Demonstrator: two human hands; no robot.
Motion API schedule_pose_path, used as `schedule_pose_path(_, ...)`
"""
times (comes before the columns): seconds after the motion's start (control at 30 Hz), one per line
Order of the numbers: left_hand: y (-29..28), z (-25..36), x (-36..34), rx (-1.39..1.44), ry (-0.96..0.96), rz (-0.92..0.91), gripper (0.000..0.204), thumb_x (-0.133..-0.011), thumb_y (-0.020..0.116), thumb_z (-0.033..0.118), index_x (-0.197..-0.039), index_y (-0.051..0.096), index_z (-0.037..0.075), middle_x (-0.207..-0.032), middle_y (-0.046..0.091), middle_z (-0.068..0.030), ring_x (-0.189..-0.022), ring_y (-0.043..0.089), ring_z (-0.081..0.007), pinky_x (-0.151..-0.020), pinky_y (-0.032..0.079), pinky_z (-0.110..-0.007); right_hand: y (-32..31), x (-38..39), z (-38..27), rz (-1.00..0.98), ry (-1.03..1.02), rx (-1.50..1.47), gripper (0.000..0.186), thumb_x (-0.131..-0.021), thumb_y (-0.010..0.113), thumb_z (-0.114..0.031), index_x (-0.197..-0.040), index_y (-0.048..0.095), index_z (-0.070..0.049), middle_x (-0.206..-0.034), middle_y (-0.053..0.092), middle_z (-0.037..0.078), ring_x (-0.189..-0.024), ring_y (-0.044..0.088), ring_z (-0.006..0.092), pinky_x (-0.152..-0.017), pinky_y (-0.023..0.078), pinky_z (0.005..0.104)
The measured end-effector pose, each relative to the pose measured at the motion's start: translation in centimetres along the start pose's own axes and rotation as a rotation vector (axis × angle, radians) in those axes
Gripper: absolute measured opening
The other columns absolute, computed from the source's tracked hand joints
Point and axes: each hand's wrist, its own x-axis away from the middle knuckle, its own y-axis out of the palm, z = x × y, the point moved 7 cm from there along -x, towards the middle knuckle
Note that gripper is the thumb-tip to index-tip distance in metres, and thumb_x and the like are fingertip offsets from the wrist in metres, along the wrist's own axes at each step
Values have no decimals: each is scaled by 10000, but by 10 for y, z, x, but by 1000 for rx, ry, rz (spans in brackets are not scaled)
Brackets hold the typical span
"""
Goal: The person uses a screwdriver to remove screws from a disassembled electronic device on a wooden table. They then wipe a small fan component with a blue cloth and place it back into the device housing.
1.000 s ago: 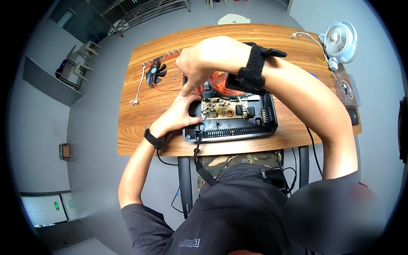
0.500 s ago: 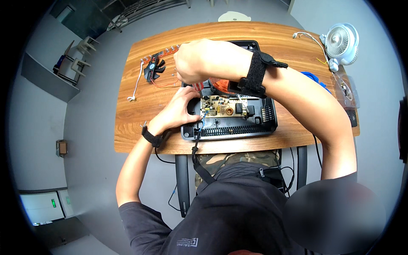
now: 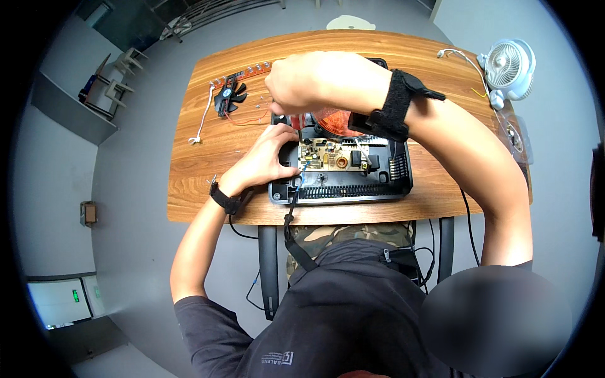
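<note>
My right hand (image 3: 305, 85) is closed around a screwdriver (image 3: 297, 121) with a red and pale handle, mostly hidden by the fist. Its shaft points down at the upper left corner of a tan circuit board (image 3: 324, 162). The board lies inside a black appliance housing (image 3: 353, 196), in front of a round copper-coloured coil (image 3: 337, 121) that my right wrist partly covers. My left hand (image 3: 268, 154) rests on the housing's left side, thumb near the board's lower left corner and fingers close to the screwdriver, thumb and fingers spread apart.
Beyond my left hand lie a black cooling fan (image 3: 228, 99) with red wires, an orange-red strip (image 3: 252, 71) and a white cable (image 3: 205, 116). A light blue desk fan (image 3: 507, 66) stands at the far right, near a clear plastic tray (image 3: 517, 140). The wooden table's (image 3: 195, 183) front edge is near my body.
My right wrist and forearm have shifted slightly right, with the fist still above the same corner of the board. My left hand stays where it was.
</note>
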Motion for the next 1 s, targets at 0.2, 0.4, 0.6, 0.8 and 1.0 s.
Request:
schedule_pose_path(0.2, -1, 1, 1, 6, -6, -2, 629, -693, 834, 202, -1239, 622, -28, -1273, 559, -170, -1295, 481, -360, -1135, 399, -437, -1, 8, -2, 112, -89, 36, 562, -998, 590, -483, -817, 747, 25, -791, 730, 214, -768, 714, 412, -727, 593, 483)
schedule_pose_path(0.4, -1, -2, 2, 36, -8, 12, 632, -685, 838, 205, -1232, 624, -28, -1291, 556, -171, -1312, 479, -358, -1138, 396, -442, -1, 15, -12, 232, -326, 121, 529, -953, 654, -492, -786, 733, 4, -736, 713, 191, -727, 710, 399, -683, 590, 468)
schedule_pose_path(0.6, 0, -1, -1, -2, 8, 11, 651, -684, 853, 224, -1240, 631, -32, -1305, 558, -181, -1316, 487, -363, -1147, 399, -437, 10, -4, -9, 259, -190, 166, 478, -971, 639, -422, -778, 747, 1, -744, 719, 185, -729, 719, 391, -678, 595, 462)
schedule_pose_path(0.8, 0, -3, 4, 44, -58, -16, 647, -695, 833, 235, -1239, 622, -44, -1325, 558, -183, -1329, 472, -368, -1152, 386, -440, -4, 4, -19, 45, -61, -11, 610, -967, 602, -548, -798, 752, 19, -819, 734, 216, -844, 728, 405, -768, 599, 468)
schedule_pose_path(1.0, -1, 0, 2, 16, -47, -24, 661, -698, 829, 252, -1244, 617, -55, -1390, 512, -220, -1344, 447, -398, -1167, 369, -451, 3, 5, -7, 33, -176, 37, 438, -969, 658, -396, -842, 735, 16, -838, 737, 206, -856, 723, 385, -761, 578, 469)
